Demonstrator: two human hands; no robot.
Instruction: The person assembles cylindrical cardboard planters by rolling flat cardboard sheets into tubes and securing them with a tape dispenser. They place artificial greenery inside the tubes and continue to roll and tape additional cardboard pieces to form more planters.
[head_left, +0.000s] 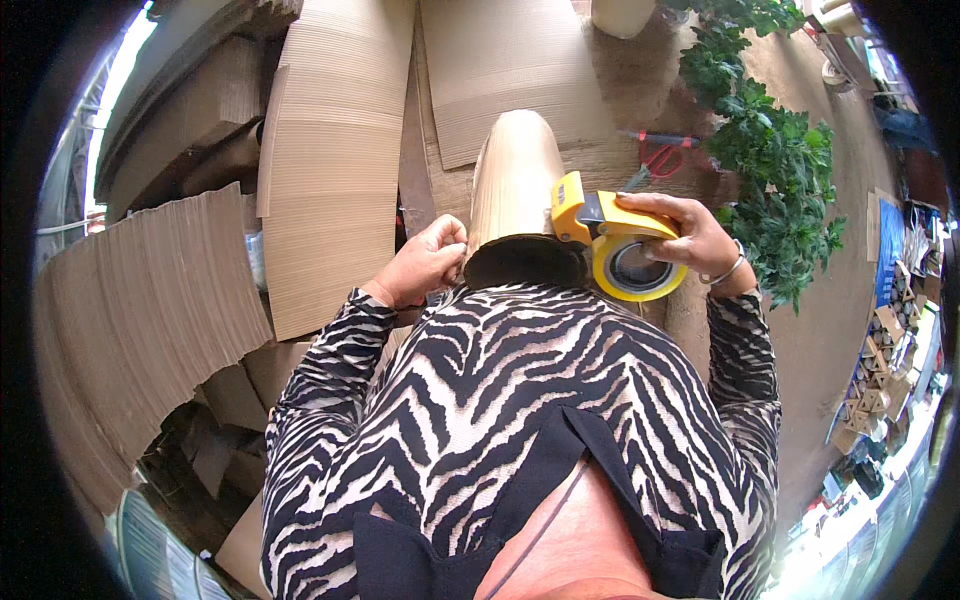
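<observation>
R hand (698,240) is gripping a yellow tape dispenser (572,208), its fingers (650,203) clamping over the top of the body, w/ a big yellow-rimmed tape roll (640,268) hanging just below. L hand (428,262) is curling its fingers together right at the L edge of a cardboard tube (515,185); can't tell if they're actually pinching the rim. Tube is lying btwn the 2 hands, pointing away from the person, its dark open end facing the torso & sitting up close to the zebra-print top (520,380). Dispenser's front end is resting against the tube's R side, nr the open end. A bracelet (728,265) is circling the R wrist. Farther out, red-handled scissors (663,158) are lying just beyond the dispenser. Flat cardboard sheets (335,170) are lying L of the tube, & a 2nd cardboard piece (510,70) is spreading out behind it. A big curved cardboard stack (150,310) is filling far L. Leafy green plants (785,160) are growing on the R, w/ brown ground (805,370) showing beyond.
</observation>
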